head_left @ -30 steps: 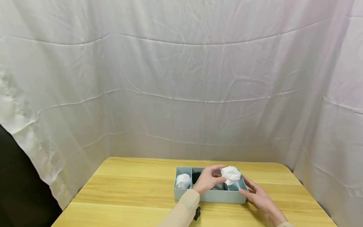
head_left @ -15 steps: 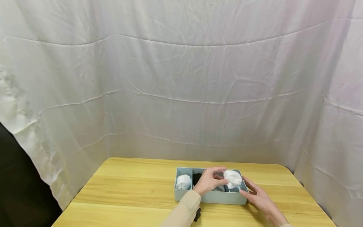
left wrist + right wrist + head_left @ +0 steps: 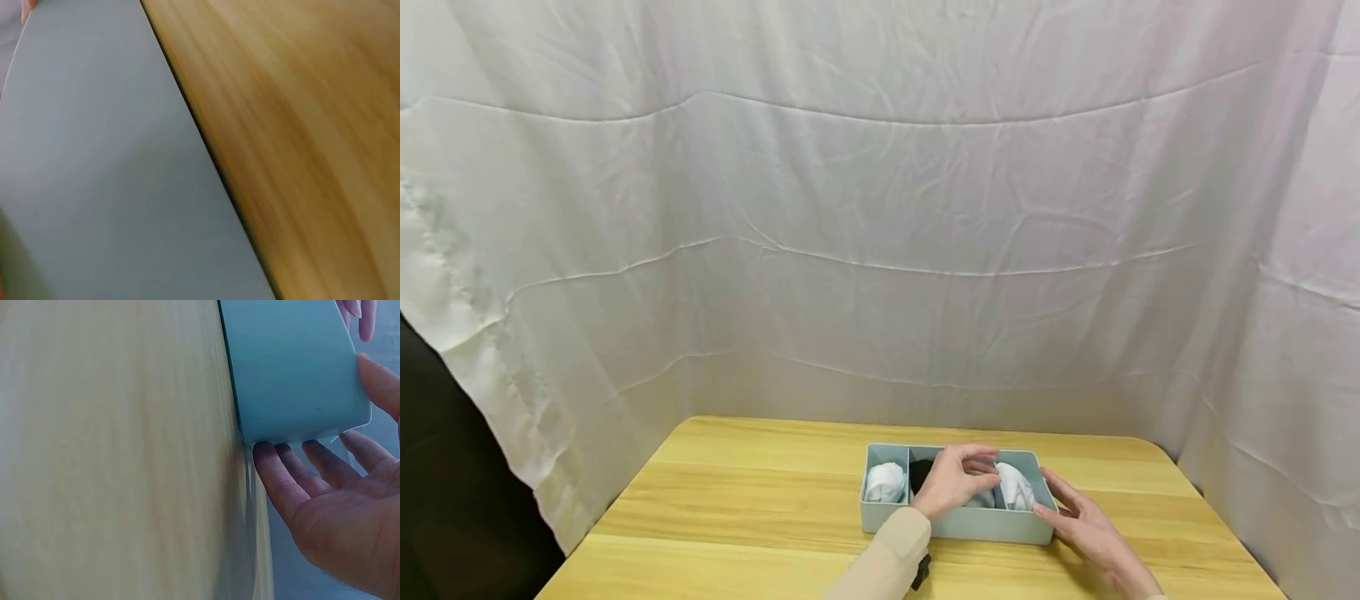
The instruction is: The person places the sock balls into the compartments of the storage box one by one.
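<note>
On the table stands a pale blue divided box (image 3: 955, 523). In its right-end compartment lies a balled-up white cloth (image 3: 1017, 487), leaning toward the divider. My left hand (image 3: 951, 482) hovers over the middle of the box, its thumb and fingers apart and holding nothing, just left of that cloth. My right hand (image 3: 1093, 529) holds the box's right end, thumb at the front rim and fingertips against the end wall, as the right wrist view shows. A second white bundle (image 3: 885, 482) sits in the leftmost compartment. Dark cloth (image 3: 920, 472) and grey cloth (image 3: 981, 499) show partly beneath my left hand.
The wood-grain table (image 3: 737, 500) extends to both sides of the box. A light grey curtain (image 3: 880, 250) hangs behind it and along the sides. Something black (image 3: 460, 483) stands at the far left, past the table edge.
The white cloth has gone down from my left fingers into the right-end compartment, and the left hand has let go of it. My right hand stays at the box's end.
</note>
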{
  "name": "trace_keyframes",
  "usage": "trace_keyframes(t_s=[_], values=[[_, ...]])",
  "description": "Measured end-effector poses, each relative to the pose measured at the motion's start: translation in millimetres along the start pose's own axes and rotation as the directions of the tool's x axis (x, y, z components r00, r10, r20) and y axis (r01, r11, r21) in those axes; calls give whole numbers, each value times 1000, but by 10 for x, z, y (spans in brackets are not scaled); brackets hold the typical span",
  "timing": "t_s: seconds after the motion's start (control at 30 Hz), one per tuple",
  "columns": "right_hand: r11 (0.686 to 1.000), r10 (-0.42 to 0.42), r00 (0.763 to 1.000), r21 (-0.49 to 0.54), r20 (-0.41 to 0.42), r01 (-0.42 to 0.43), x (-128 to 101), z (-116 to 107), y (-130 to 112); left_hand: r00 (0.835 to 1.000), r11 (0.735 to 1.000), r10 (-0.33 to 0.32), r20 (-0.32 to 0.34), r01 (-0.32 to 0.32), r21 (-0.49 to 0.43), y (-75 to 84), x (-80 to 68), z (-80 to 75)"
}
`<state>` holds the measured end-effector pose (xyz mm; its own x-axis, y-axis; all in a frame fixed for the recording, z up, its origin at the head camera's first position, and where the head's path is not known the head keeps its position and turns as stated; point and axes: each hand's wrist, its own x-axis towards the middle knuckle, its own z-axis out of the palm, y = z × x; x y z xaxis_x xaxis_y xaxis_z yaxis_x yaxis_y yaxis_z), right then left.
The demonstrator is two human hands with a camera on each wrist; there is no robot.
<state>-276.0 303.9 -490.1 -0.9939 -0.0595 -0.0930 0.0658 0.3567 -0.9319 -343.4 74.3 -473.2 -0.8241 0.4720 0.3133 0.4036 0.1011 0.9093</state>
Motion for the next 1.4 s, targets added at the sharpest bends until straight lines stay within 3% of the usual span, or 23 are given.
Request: trace_keyframes(t_s=[0.27, 0.57, 0.73, 0.83, 0.97, 1.1, 1.2, 1.3, 1.4], values=[[1000, 9, 1000, 16, -1, -9, 10, 8, 15, 996, 988, 72, -52, -64, 139, 6, -50, -101], [1000, -9, 1000, -20, -13, 8, -16, 30, -49, 996, 979, 38, -78, -22, 201, 25, -259, -448], [995, -55, 997, -82, -57, 50, -10, 75, -94, 995, 973, 32, -90, -10, 232, 9, -324, -583], [976, -109, 987, -202, -114, 84, -6, 110, -118, 996, 962, 32, -87, -7, 272, 14, -349, -660], [895, -254, 949, -416, -188, 157, -36, 186, -163, 995, 925, 48, -84, -13, 379, 25, -397, -761], [779, -442, 874, -570, -201, 262, -25, 281, -256, 992, 859, 89, -90, -31, 511, 42, -428, -856], [690, -531, 829, -657, -175, 304, 12, 360, -325, 987, 809, 118, -111, -31, 587, 53, -465, -906], [601, -570, 811, -739, -130, 305, 51, 447, -385, 979, 744, 150, -137, -20, 668, 73, -510, -940], [550, -534, 841, -792, -90, 265, 83, 541, -448, 971, 664, 183, -153, -7, 748, 104, -552, -970]])
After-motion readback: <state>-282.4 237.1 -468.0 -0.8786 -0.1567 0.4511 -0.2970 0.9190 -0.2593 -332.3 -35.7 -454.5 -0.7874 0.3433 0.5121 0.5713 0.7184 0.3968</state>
